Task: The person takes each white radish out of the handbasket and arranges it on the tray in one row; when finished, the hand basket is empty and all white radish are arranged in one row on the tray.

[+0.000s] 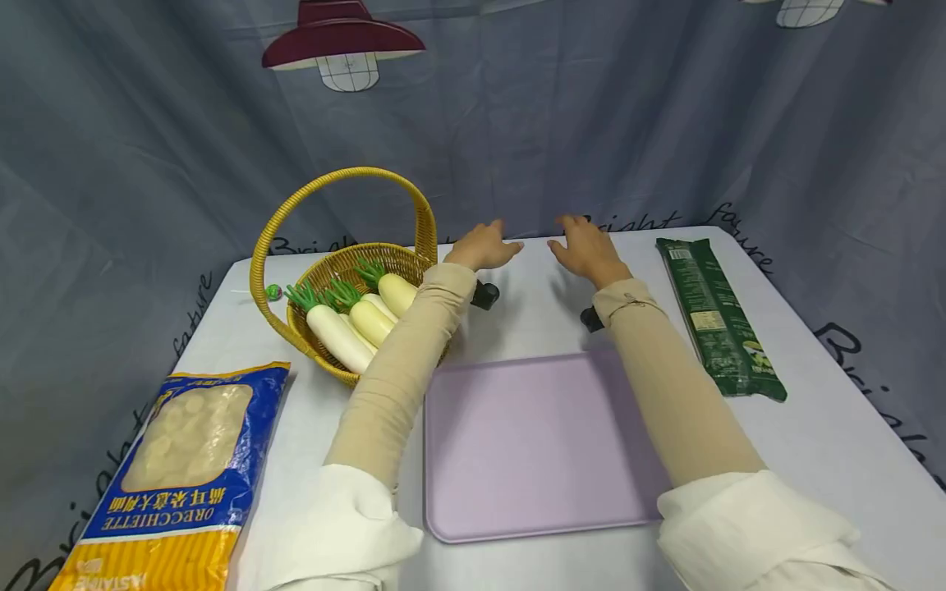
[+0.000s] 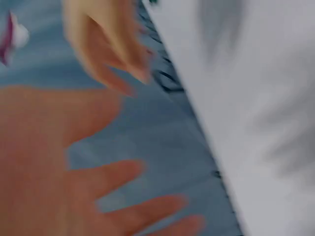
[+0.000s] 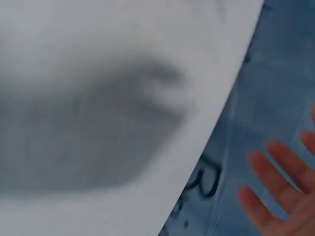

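Observation:
Both hands hover over the far part of the white table, apart from each other and holding nothing. My left hand (image 1: 484, 246) is just right of a yellow wicker basket (image 1: 353, 256), its fingers spread in the left wrist view. Inside the basket lie several white radishes (image 1: 336, 335) with green tops; my left sleeve hides part of them. My right hand (image 1: 587, 250) reaches forward beyond a lilac tray (image 1: 543, 443), with fingers extended and apart in the right wrist view. The right forearm covers the tray's right edge.
A blue and yellow orecchiette bag (image 1: 177, 460) lies at the left of the table (image 1: 828, 460). On the right is a long dark green packet (image 1: 720, 320). A small green lollipop (image 1: 273, 292) lies behind the basket handle. A grey-blue curtain (image 1: 554, 107) hangs along the far edge.

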Available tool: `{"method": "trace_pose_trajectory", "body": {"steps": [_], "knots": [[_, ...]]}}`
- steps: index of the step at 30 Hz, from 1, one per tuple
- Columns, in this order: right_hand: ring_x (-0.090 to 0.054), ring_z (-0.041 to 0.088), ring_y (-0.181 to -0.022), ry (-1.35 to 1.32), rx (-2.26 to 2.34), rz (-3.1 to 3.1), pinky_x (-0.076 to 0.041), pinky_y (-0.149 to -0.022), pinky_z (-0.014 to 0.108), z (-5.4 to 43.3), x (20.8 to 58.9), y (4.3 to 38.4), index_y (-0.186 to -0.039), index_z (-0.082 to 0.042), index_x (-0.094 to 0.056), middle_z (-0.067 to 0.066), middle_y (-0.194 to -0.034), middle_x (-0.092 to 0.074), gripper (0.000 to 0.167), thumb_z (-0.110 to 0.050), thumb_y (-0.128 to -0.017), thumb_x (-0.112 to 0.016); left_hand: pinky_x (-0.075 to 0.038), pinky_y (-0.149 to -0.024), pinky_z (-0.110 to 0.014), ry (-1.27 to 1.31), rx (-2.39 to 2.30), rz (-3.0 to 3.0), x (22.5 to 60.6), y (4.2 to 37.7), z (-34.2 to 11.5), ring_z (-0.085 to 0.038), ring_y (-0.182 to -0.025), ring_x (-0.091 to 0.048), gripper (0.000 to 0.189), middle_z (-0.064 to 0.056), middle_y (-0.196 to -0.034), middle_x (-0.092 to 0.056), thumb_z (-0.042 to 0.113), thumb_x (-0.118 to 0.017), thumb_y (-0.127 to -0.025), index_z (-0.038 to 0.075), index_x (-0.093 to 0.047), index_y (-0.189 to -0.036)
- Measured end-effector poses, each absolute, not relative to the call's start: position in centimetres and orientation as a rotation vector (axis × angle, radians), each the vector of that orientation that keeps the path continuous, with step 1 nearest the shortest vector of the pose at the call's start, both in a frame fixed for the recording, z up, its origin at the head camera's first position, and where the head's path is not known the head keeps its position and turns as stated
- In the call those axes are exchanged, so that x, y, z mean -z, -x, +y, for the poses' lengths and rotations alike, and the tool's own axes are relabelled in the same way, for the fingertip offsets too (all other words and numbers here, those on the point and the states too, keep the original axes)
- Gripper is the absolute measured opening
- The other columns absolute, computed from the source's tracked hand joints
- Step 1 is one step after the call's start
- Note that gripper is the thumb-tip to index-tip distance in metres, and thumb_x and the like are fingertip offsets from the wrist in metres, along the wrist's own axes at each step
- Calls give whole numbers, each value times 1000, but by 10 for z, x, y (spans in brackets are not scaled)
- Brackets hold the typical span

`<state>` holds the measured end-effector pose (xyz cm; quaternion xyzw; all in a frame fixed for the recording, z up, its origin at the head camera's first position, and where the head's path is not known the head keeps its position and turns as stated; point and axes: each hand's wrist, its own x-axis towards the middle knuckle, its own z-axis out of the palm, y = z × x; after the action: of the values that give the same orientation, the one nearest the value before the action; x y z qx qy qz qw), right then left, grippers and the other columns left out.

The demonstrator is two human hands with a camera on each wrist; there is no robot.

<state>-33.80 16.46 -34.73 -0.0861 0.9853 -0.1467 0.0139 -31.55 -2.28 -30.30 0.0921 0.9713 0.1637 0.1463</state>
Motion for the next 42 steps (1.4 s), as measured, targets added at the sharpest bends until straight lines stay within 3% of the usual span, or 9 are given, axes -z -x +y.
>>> {"method": "trace_pose_trajectory", "body": {"steps": [6, 12, 18, 23, 26, 29, 33, 38, 42], "knots": [[-56, 34, -102, 461, 860, 2794, -45, -86, 45, 142, 345, 327, -131, -6, -44, 20, -118, -56, 42, -28, -95, -42, -35, -101, -44, -534, -336, 2702, 271, 257, -42, -23, -130, -38, 63, -3, -145, -35, 54, -37, -91, 20, -27, -143], [-63, 31, -94, 620, 1175, 2579, -49, -80, 41, 108, 347, 311, -130, -11, -46, 16, -112, -60, 41, -30, -94, -47, -46, -83, -41, -517, -507, 2986, 280, 181, -85, -19, -107, -57, 53, -1, -119, -60, 51, -46, -89, 19, -45, -132], [-63, 26, -95, 631, 1552, 2245, -50, -82, 39, 74, 341, 290, -129, -14, -46, 18, -113, -60, 39, -26, -92, -51, -40, -76, -36, -155, -1221, 3316, 335, 126, -138, -25, -87, -55, 34, -10, -97, -60, 30, -60, -86, 9, -59, -113], [-62, 28, -98, 687, 1623, 2135, -49, -85, 38, 50, 336, 275, -130, -11, -45, 19, -118, -57, 39, -22, -93, -50, -25, -62, -30, 313, -1588, 3357, 380, 112, -164, -20, -69, -34, 39, -13, -83, -39, 29, -61, -85, 4, -54, -114], [-59, 31, -102, 707, 1633, 2099, -49, -84, 37, 37, 336, 271, -130, -10, -44, 17, -123, -54, 39, -22, -93, -50, -26, -65, -30, 467, -1648, 3280, 400, 113, -172, -20, -76, -32, 49, -15, -90, -34, 37, -59, -86, 5, -48, -122], [-55, 33, -107, 697, 1667, 2068, -48, -85, 39, 26, 339, 271, -131, -9, -43, 18, -127, -49, 41, -22, -93, -50, -35, -82, -36, 495, -1715, 3175, 411, 117, -178, -25, -96, -38, 56, -17, -109, -30, 43, -57, -86, 10, -41, -128], [-51, 33, -111, 626, 1719, 2078, -46, -91, 41, 12, 343, 275, -132, -8, -41, 18, -127, -47, 42, -22, -94, -50, -33, -98, -48, 502, -1803, 3045, 419, 120, -181, -29, -121, -33, 59, -12, -130, -18, 48, -55, -85, 19, -33, -132], [-49, 29, -115, 558, 1676, 2173, -43, -95, 41, -2, 348, 279, -135, -11, -38, 12, -129, -46, 46, -24, -93, -51, -32, -100, -50, 499, -1812, 3021, 425, 121, -182, -32, -126, -31, 59, -12, -135, -16, 49, -55, -85, 22, -32, -131], [-44, 26, -122, 575, 1477, 2264, -42, -96, 41, -13, 349, 279, -142, -13, -27, 13, -137, -39, 60, -30, -90, -54, -31, -101, -49, 518, -1799, 3031, 428, 118, -182, -33, -128, -31, 58, -12, -135, -17, 50, -54, -85, 22, -31, -131]]}}
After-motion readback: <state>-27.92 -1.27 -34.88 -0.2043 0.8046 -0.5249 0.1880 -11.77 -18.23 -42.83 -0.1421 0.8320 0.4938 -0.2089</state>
